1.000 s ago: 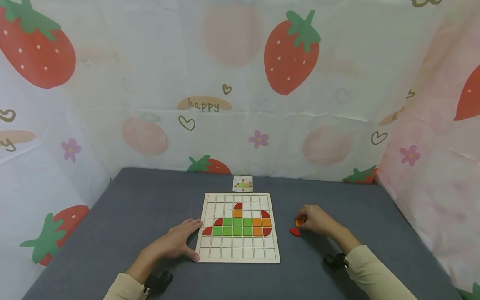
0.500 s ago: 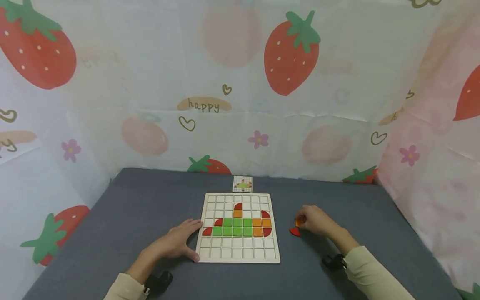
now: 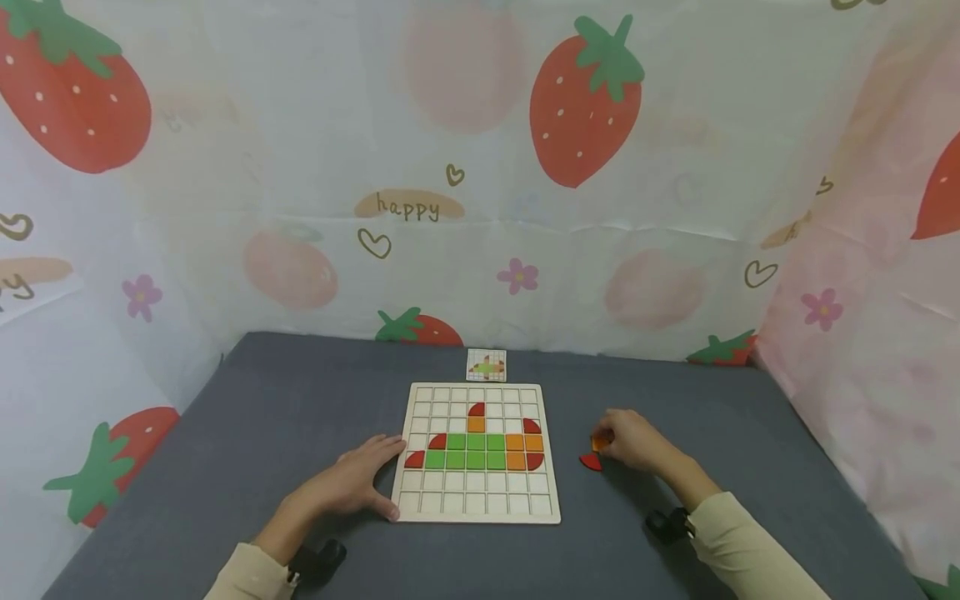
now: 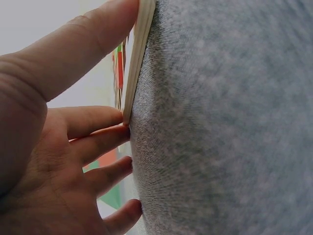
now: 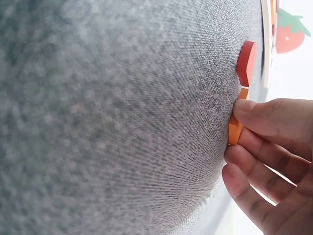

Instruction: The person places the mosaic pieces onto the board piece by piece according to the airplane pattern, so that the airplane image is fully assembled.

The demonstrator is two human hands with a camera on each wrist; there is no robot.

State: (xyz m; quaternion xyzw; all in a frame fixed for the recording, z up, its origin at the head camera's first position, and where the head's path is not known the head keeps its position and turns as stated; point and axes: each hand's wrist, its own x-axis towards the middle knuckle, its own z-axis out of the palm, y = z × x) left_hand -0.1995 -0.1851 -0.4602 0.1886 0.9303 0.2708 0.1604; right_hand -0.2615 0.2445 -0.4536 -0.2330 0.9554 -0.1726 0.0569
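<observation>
A pale wooden grid board [image 3: 476, 497] lies flat on the grey cloth, with green, orange and red tiles set in its middle rows. My left hand [image 3: 351, 481] rests at the board's left side, thumb at the near corner and fingertips along the edge; in the left wrist view its fingers look fairly straight. To the right of the board, my right hand [image 3: 637, 439] pinches an orange tile [image 5: 234, 131] between thumb and fingers, low at the cloth. Close beside that tile lies a red quarter-round tile [image 5: 247, 63], apart from my fingers.
A small picture card [image 3: 486, 366] with a coloured grid pattern lies just behind the board. Beyond the table's far edge hangs a strawberry-print curtain [image 3: 480, 250], which also closes off both sides. A dark wrist device shows on each forearm.
The view has tilted very slightly. Both hands, the board and the loose tiles stay where they were, with my right hand still at the orange tile.
</observation>
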